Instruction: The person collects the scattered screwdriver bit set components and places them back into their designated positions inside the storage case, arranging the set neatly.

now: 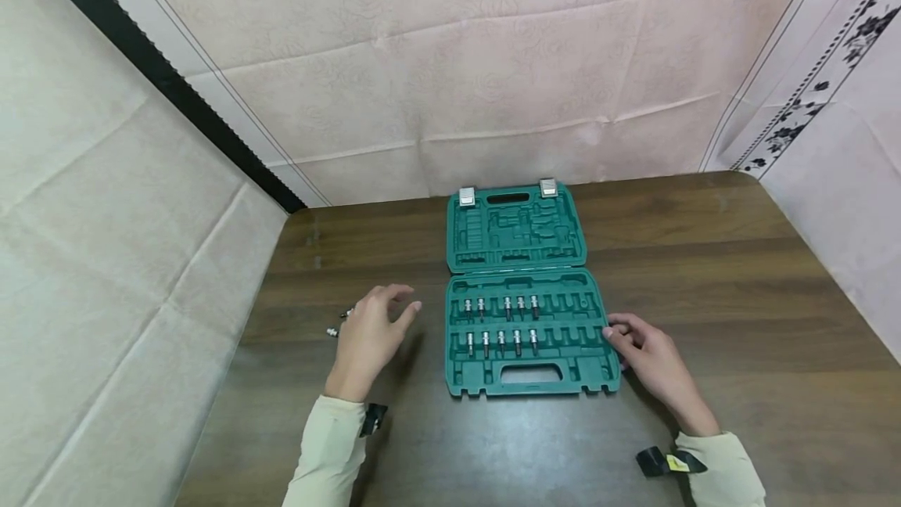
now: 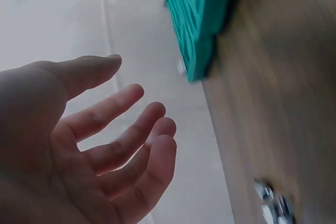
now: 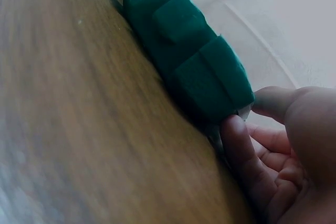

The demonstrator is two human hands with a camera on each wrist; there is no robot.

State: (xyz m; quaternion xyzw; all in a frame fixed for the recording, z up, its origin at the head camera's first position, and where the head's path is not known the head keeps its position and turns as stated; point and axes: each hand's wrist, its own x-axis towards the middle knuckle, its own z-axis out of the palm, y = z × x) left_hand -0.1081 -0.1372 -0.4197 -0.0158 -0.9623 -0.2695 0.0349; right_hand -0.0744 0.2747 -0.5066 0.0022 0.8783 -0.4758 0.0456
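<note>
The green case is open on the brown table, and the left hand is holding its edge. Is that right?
Not quite: the hand is wrong. The head view shows the right hand holding the edge of the green case, while the left hand is apart from it. The case is indeed open on the brown table.

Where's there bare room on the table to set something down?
The table is bare right of the green case, beyond the right hand; a smaller patch lies left of its lid, past the left hand. Crowded: left of that hand, by small metal pieces.
</note>
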